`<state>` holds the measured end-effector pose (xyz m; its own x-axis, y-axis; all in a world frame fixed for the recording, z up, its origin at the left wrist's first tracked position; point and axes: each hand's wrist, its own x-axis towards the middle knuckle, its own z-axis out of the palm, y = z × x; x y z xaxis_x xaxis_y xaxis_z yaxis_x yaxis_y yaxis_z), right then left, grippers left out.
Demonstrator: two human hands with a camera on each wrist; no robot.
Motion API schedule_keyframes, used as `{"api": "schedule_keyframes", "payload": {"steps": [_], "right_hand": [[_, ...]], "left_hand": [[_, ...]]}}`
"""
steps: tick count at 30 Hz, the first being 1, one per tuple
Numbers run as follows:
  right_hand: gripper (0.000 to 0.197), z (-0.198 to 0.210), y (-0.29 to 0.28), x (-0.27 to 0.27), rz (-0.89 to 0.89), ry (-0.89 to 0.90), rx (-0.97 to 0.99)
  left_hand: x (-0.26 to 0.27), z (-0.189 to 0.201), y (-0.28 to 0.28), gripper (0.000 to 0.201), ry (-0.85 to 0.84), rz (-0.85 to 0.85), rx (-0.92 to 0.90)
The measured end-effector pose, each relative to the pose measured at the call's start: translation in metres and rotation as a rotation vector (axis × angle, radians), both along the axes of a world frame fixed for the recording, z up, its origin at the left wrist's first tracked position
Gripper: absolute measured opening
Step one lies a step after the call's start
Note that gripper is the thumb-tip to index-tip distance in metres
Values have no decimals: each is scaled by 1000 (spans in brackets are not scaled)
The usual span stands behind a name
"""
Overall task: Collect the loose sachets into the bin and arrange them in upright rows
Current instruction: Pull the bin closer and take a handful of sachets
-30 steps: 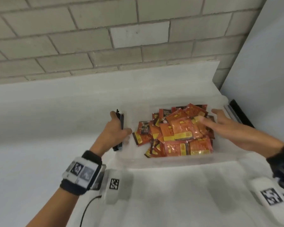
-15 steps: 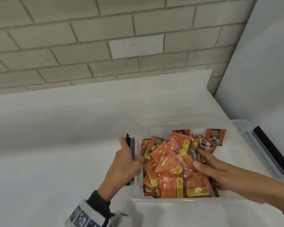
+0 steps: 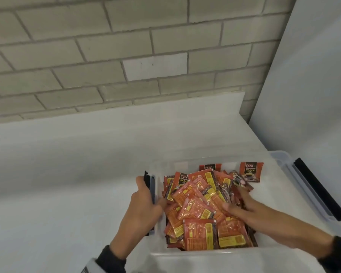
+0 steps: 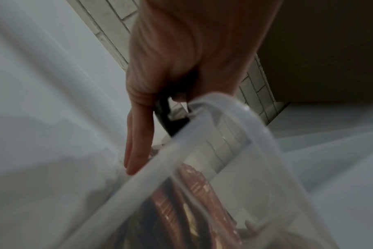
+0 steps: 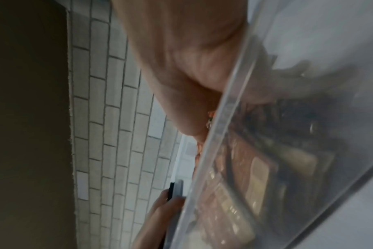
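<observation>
Nearest the camera, the clear plastic bin point(image 3: 187, 255) sits on a white tabletop point(image 3: 57, 184), its front wall running just below a heap of orange-red coffee sachets point(image 3: 200, 213) that fills its left and middle part. The sachets lie flat and crisscrossed, backs with yellow panels mostly uppermost; none of those in the heap stands in a row. The person's left hand point(image 3: 141, 211) grips the bin's left rim at the black latch handle point(image 3: 146, 179), thumb on the inner side touching the edge of the heap and fingers curled over the outside; the left wrist view shows the fingers wrapped round that black clip point(image 4: 170, 118) at the rim. The right hand point(image 3: 244, 206) reaches in from the right and lies on top of the pile with fingers spread and nearly straight, pressing on the sachets; whether any fingertip has hooked under one cannot be told. The right wrist view only shows blurred packets through the bin wall point(image 5: 224, 134). Farther back, two sachets with dark fronts point(image 3: 251, 171) stand upright against the bin's far wall, apart from the hands. To the right lies the bin's lid point(image 3: 303, 186) with a black latch. Beyond the table rises a grey brick wall point(image 3: 126, 56).
</observation>
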<state>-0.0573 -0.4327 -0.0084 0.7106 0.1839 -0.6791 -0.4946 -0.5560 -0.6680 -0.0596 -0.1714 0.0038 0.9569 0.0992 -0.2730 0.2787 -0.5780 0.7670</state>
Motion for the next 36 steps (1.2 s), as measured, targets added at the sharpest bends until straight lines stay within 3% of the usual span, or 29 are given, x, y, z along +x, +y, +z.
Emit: {"api": "schedule_keyframes", "payload": {"steps": [4,6,10,12,15,16,19,22,25,27,29,34,36], "right_hand": [[123,9,3,-1,36,65,139],[112,26,-5,1,5,34,129],[94,42,-29,16,-337,-107,73],[69,43,-30,27,-457,-120,126],[12,35,-12,41,-466,-102,194],[11,33,-4,43,-443,-108,211],[22,19,16,48,-317,-50,281],[47,19,21,40,-149,10,298],[82,26,12,33,-215,11,188],[93,30,3,27,-283,4,108],[94,32,1,17,-276,33,91],[78,21,29,-7,-73,87,340],[77,26,29,-8,-74,101,376]], "left_hand": [[0,1,-1,44,2,6,7],[-1,2,-1,45,4,5,6],[-1,3,-1,46,-1,3,17],[-1,3,-1,47,-8,-2,14],[0,4,-2,47,-24,-17,29],[0,4,-4,47,-25,-23,33],[-1,4,-4,48,-19,-8,37],[0,2,-4,49,-18,-4,60],[1,0,-4,49,-18,-5,69],[1,-1,-4,50,-14,-10,70],[2,-1,-4,49,-12,-6,71],[2,-2,-4,50,-10,11,60],[1,-3,-4,48,-17,11,78]]}}
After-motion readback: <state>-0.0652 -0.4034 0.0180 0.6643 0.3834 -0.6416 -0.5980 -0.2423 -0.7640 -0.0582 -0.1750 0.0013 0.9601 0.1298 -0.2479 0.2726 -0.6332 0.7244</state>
